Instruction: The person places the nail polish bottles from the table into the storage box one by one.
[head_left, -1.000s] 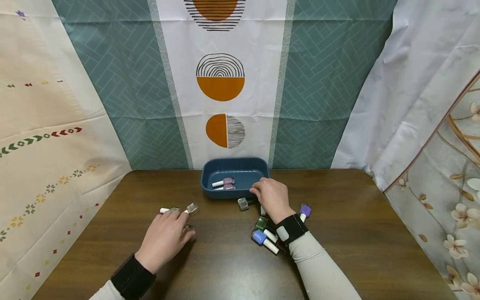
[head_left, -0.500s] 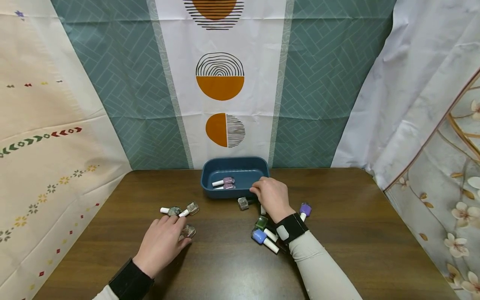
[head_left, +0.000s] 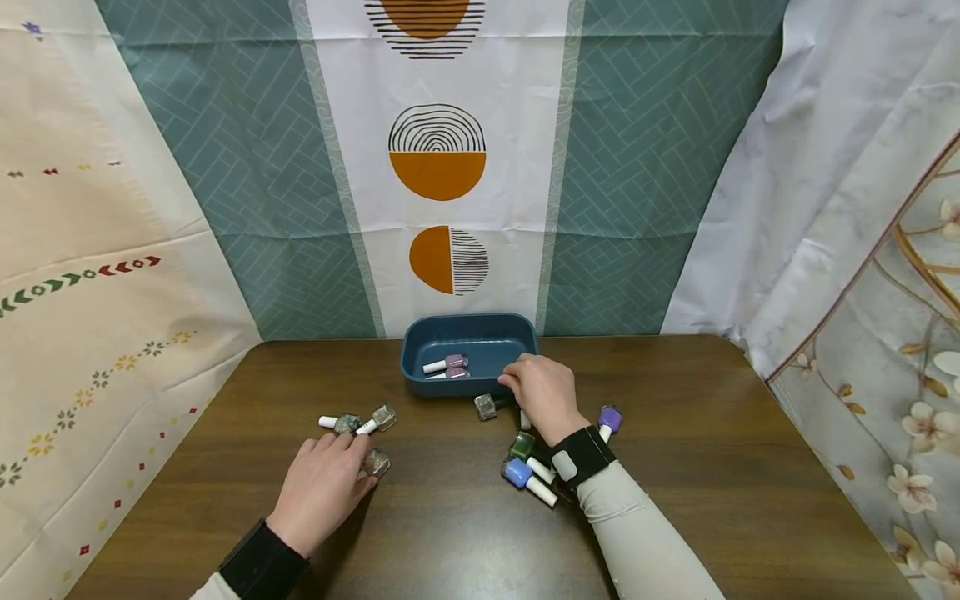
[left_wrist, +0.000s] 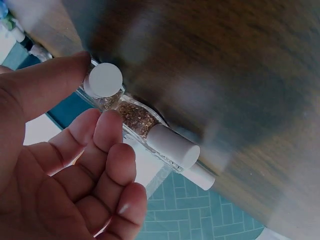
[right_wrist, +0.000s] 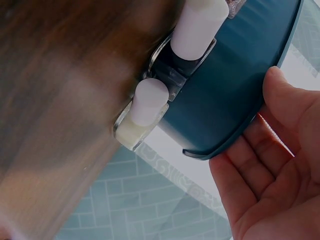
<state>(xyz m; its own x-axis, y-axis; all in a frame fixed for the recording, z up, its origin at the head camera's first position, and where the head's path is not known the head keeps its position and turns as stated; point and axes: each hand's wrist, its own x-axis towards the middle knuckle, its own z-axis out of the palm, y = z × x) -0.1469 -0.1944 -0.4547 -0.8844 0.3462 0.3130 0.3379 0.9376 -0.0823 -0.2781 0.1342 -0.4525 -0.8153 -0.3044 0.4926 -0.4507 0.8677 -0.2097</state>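
My left hand (head_left: 318,492) is low over the table with its fingers loosely bent. Its thumb and fingertips lie right at a glittery nail polish bottle (head_left: 377,463), whose white cap (left_wrist: 105,80) points up beside the thumb in the left wrist view. Two more bottles, a dark glitter one (head_left: 347,423) and a clear glitter one (head_left: 385,416), lie just beyond the fingers. At the back, my right hand (head_left: 546,396) grips the near right rim of a blue tray (head_left: 450,389), thumb inside and fingers outside. Two mauve nail polish bottles (head_left: 456,362) lie in the tray.
In front of the tray lies another glitter bottle (head_left: 485,407). Green (head_left: 522,445), blue (head_left: 517,472) and purple (head_left: 611,417) nail polish bottles lie around my right forearm, which hides part of that group. A patterned curtain (head_left: 442,267) hangs behind the table.
My left hand has drawn back slightly toward me, uncovering the dark glitter bottle and more of the nearest one. The right hand and tray have stayed still.
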